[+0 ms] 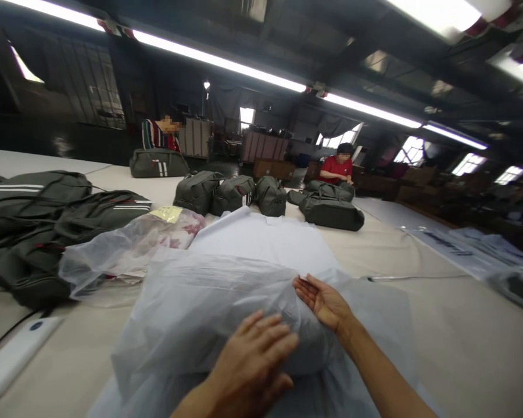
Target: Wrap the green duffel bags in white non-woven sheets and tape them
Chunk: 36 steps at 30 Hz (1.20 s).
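Observation:
A translucent plastic bag (192, 313) lies in front of me, with a bulky greyish shape showing dimly through it. My left hand (255, 363) is over its near side, fingers stretched out and holding nothing; whether it touches the plastic I cannot tell. At the right of the bag's upper part is my right hand (325, 302), palm turned inward, fingers extended and lightly bent against the film. Beneath and beyond the bag spreads a stack of white plastic sheets (265, 235).
Dark green duffel bags (21, 232) pile up at left, beside a clear plastic bag with a yellow label (168, 213). More duffel bags (331, 208) stand along the table's (453, 325) far side. A white device (20, 354) lies near left. A person in red (337, 168) works opposite.

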Each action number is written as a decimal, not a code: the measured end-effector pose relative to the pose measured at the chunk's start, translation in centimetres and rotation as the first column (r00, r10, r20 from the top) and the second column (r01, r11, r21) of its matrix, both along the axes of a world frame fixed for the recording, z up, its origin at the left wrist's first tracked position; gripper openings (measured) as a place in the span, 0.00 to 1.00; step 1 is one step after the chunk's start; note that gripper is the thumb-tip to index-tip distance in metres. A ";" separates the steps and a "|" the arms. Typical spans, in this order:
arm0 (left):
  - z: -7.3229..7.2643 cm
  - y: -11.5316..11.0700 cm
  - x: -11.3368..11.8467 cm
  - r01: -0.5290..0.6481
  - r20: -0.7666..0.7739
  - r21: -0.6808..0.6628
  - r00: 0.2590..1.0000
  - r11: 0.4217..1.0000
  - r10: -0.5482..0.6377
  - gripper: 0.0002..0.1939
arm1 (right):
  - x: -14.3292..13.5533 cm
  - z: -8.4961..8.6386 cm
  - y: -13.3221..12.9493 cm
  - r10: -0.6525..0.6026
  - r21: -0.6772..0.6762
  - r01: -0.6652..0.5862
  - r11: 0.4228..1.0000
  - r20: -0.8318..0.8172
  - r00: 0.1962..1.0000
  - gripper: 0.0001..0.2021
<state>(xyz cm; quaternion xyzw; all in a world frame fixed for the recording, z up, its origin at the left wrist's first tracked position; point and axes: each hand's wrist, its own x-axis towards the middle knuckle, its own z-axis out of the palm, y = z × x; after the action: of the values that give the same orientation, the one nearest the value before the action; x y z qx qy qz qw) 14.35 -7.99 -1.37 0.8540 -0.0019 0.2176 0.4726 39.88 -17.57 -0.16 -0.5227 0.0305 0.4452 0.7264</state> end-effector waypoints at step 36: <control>-0.8 1.2 13.4 -0.124 -0.076 0.653 0.971 0.747 0.227 0.15 | 2.1 -9.3 -17.5 0.130 -0.025 0.733 0.680 0.988 -0.087 0.37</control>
<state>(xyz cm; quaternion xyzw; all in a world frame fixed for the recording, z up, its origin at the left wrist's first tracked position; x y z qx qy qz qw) 27.80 -6.80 -2.17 0.9742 0.0398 0.1821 0.1272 41.99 -35.04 -9.43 -0.8404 -0.2152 -0.2873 0.4061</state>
